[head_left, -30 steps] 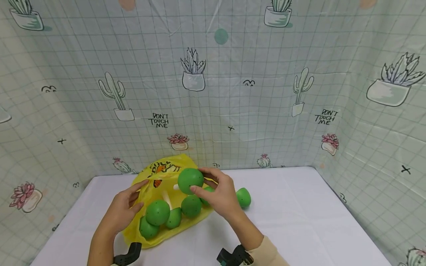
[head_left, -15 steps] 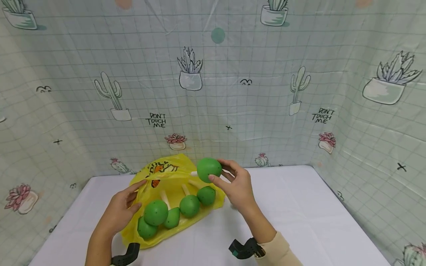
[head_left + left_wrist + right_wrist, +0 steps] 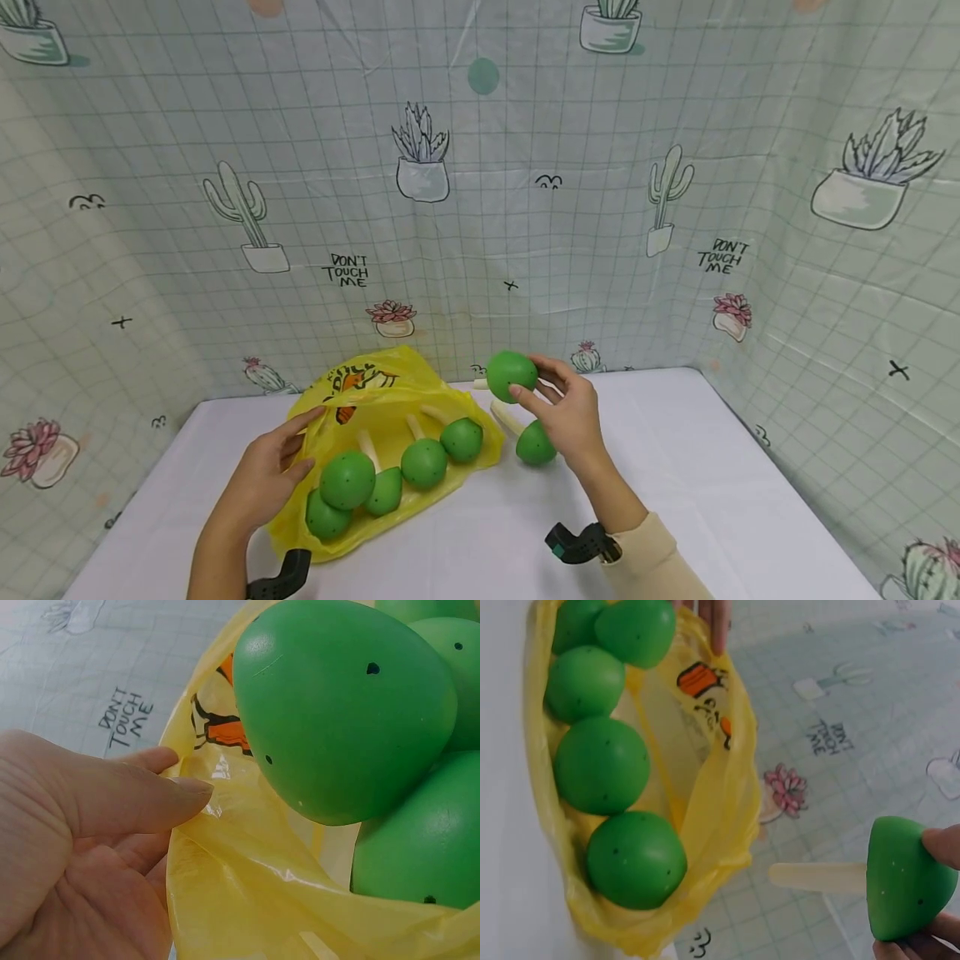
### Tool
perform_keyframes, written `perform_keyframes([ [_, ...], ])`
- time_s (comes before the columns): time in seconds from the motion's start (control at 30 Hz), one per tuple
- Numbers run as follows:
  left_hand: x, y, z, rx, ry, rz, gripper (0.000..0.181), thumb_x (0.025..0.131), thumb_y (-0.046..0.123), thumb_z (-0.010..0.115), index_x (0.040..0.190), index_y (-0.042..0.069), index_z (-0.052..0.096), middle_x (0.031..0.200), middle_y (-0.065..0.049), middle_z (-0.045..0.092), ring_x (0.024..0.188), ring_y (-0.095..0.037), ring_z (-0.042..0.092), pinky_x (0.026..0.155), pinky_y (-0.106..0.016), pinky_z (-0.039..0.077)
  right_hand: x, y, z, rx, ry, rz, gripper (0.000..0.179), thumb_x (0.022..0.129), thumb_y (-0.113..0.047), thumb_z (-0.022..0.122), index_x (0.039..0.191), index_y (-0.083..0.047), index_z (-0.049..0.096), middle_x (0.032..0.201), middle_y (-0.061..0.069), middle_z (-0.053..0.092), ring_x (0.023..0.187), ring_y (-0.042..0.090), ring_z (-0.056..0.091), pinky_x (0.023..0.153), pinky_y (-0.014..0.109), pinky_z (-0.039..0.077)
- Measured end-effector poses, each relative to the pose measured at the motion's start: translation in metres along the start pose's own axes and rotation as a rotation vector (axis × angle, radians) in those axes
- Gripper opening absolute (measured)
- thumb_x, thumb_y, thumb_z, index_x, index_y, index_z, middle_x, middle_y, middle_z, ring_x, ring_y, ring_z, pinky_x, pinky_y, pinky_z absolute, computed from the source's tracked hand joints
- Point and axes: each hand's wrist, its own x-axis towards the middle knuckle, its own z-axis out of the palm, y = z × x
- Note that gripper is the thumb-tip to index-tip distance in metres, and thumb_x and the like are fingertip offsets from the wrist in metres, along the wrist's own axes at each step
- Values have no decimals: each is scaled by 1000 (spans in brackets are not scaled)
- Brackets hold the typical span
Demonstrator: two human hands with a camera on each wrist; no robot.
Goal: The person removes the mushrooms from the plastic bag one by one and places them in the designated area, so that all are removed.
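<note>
My left hand (image 3: 262, 479) pinches the near-left edge of a yellow plastic bag (image 3: 247, 877), thumb inside and fingers outside. Its mouth gapes, showing several green maracas (image 3: 423, 463) with dotted round heads and cream handles. One maraca head (image 3: 345, 712) bulges beside the left thumb. To the right of the bag, my right hand (image 3: 573, 417) holds a maraca (image 3: 907, 881) by its head, raised above the table. That maraca's pale handle (image 3: 817, 876) points left, towards the bag. Below the right hand, another maraca (image 3: 536, 446) lies on the table, partly hidden by the wrist.
A white-covered table (image 3: 675, 500) lies under everything. Behind and at the sides hangs a grid-patterned curtain (image 3: 480, 233) printed with cacti. Black wrist cameras (image 3: 581, 543) sit on both wrists.
My right hand has carried the held maraca out of the bag's mouth, rightwards and slightly up. The left hand keeps its hold on the bag's edge. The view has drifted slightly.
</note>
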Motion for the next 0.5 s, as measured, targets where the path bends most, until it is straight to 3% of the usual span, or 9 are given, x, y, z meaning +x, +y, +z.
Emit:
perform_keyframes([
  [0.5,-1,1,1,-9,1,-7,69,97,-16,58,161,2,38,162,-30,38,140,-49,50,111,-53,46,11,43,-31,-59,82,91,54,90,-5,84,137,6,61,138,23,62,129,35,63,96,20,57],
])
